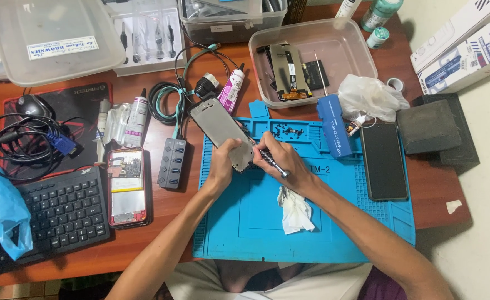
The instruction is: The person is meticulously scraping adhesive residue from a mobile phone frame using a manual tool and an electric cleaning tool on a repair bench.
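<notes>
On a brown wooden table (161,214) a ribbed blue rubber mat (256,222) lies under the left hand (222,164) gripping a grey metal frame (222,130) and the right hand (281,161) pinching a slim screwdriver (272,164).

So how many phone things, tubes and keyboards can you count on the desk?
Phone things: 3 – grey metal phone frame held in both hands, opened red phone showing its insides, black glass phone screen.
Glue tubes: 2 – pink-labelled tube, white tube with black nozzle.
Keyboards: 1 – black computer keyboard.
Total: 6
</notes>
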